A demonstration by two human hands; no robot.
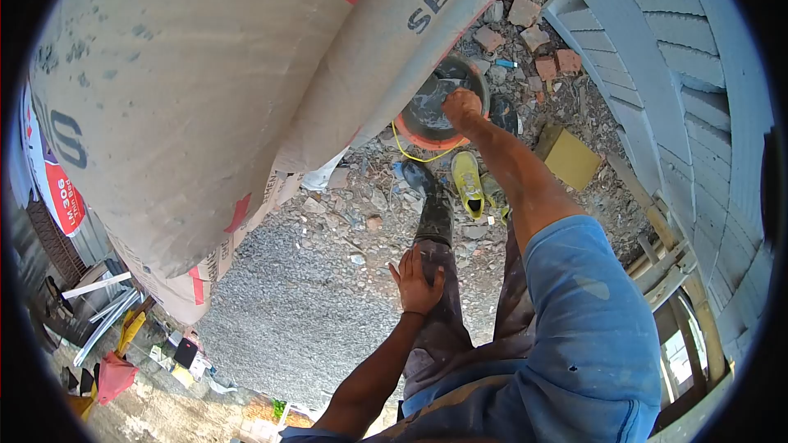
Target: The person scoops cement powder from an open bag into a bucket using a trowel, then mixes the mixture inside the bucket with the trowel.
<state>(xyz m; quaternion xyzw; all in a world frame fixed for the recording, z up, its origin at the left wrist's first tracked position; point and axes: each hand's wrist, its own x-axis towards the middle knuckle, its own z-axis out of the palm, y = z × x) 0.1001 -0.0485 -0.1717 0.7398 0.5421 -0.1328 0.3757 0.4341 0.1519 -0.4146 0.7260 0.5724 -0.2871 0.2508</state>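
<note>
Fingers: those of the right hand point(462, 107) are curled into a fist within the rim of a bucket point(435, 145); whether they grip a tool cannot be told, since the back of the hand hides the palm. Those of the left hand point(417, 287) are loose and spread, grasping nothing, laid against the outer side of the trousers point(444, 312) by the left knee.
Ground: grey gravel point(287, 303), turning to rubble toward its far edge.
Bags: large printed paper bags point(205, 98), one lettered "SEMEN", hide the ground's far left corner.
Blocks: pale grey blocks point(681, 33), stacked along the ground's right edge, with timber point(707, 332) nearer the person.
Bucket: orange-rimmed, on the rubble toward the ground's far edge, between bags and blocks. Wet grey mix point(423, 111) lies inside; a yellow cord point(397, 138) loops past its near left edge.
Box: a yellowish box point(573, 157), right of the bucket.
Footwear: a dark boot point(420, 179) on the left foot and, beside it, a yellow shoe point(467, 182), both by the bucket's near edge.
Brick: broken reddish pieces point(566, 61), beyond the bucket's right edge.
Blue item: a small piece point(506, 63), too small to identify, near the bucket's far right edge.
</note>
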